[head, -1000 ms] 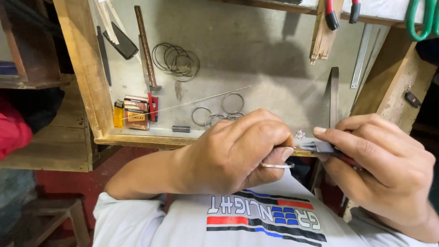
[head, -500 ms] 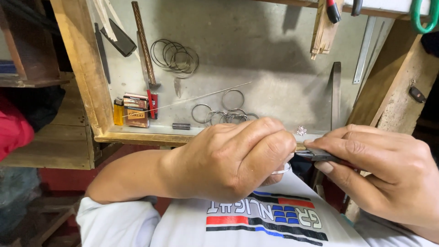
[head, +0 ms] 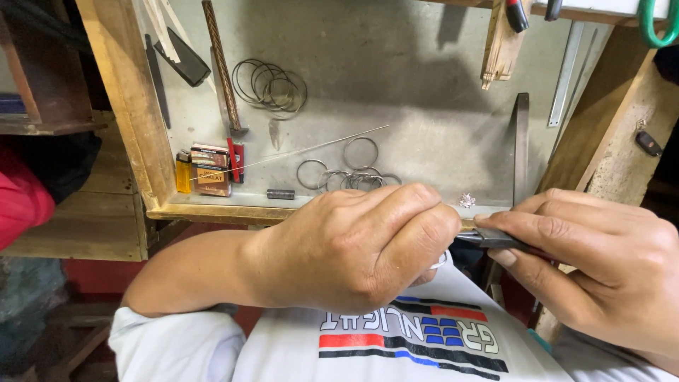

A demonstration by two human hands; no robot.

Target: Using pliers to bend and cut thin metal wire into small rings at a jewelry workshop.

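We're mid-bend on a small wire ring (head: 440, 260), by the look of it: shaping or closing it over the lap, at 6 o'clock from the bench tray (head: 212, 210).

Left hand (head: 353, 247): fingers curled shut into a tight fist around the ring. Only a short silver arc shows below the knuckles at 3 o'clock of the hand, so we can't tell how much of it sits inside.

Right hand (head: 601, 272): thumb and fingers closed on the dark handles of the pliers (head: 495, 238). The tool's nose points to 9 o'clock and disappears behind the left knuckles. We can't tell whether the nose is clamped on the wire; the contact is hidden.

Next move, as we judge it: a small controlled twist at the pliers while the left hand stays braced. That needs a firm pinch on the ring so it doesn't spin or spring out.

On the tray at 12 o'clock: loose finished rings (head: 353, 170), a long thin wire rod (head: 297, 151), a small coil spring (head: 281, 194), a yellow lighter (head: 183, 173) beside small boxes (head: 211, 171).
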